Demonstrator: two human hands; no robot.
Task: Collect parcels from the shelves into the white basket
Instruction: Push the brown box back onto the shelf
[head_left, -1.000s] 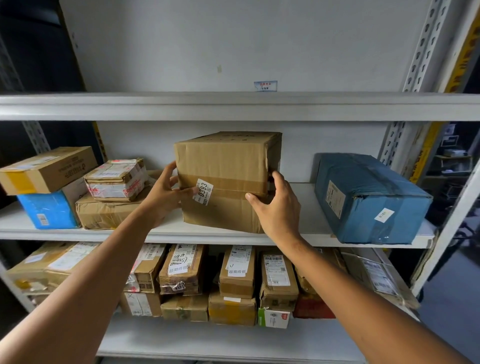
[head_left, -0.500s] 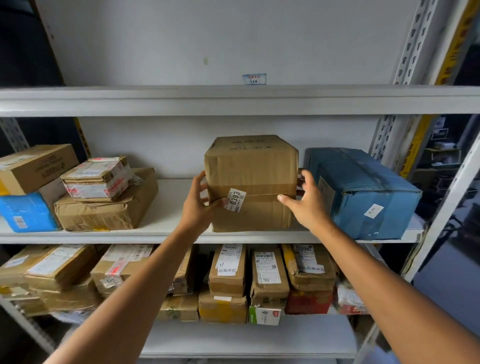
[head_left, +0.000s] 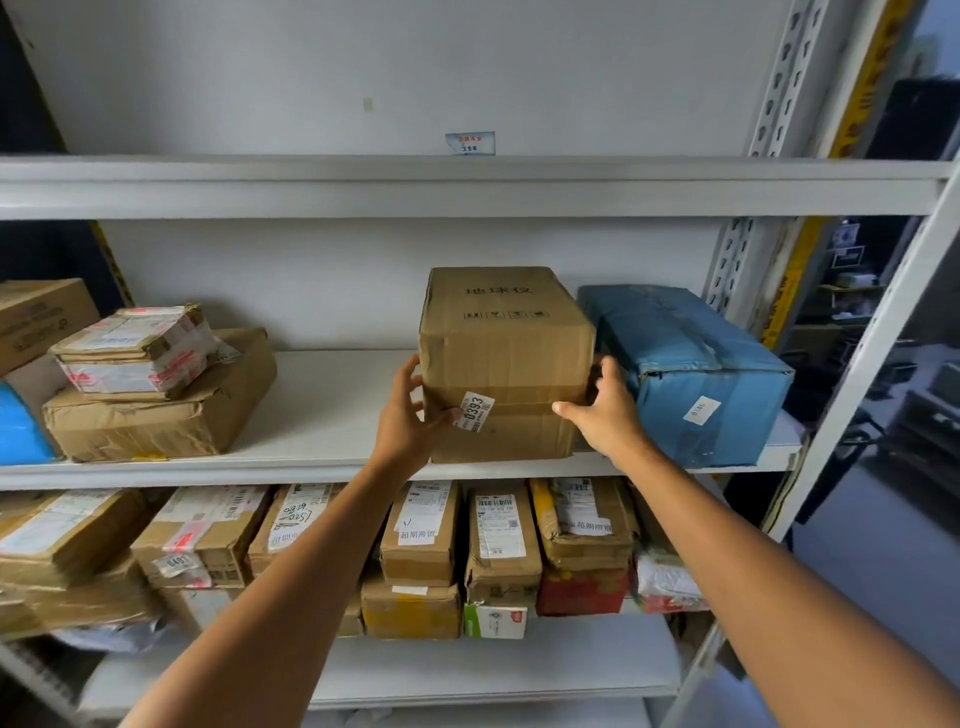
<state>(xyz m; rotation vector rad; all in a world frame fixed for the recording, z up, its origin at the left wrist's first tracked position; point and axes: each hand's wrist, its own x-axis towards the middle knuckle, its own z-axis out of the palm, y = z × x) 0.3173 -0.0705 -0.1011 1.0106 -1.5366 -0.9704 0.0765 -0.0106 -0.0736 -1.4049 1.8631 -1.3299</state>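
left arm (head_left: 291, 571): bare, up from lower left to centre.
left grip (head_left: 410, 415): thumb on the front, fingers round the left side of the brown box (head_left: 506, 358).
right arm (head_left: 753, 561): bare, up from lower right.
right grip (head_left: 605, 415): thumb in front, fingers round its right side.

Grey metal shelving (head_left: 467, 189) stands against a pale wall (head_left: 311, 78), dim room (head_left: 914, 374) at right.

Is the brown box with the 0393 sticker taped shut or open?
Shut: tape runs across the front of the brown box, and no flap stands up.
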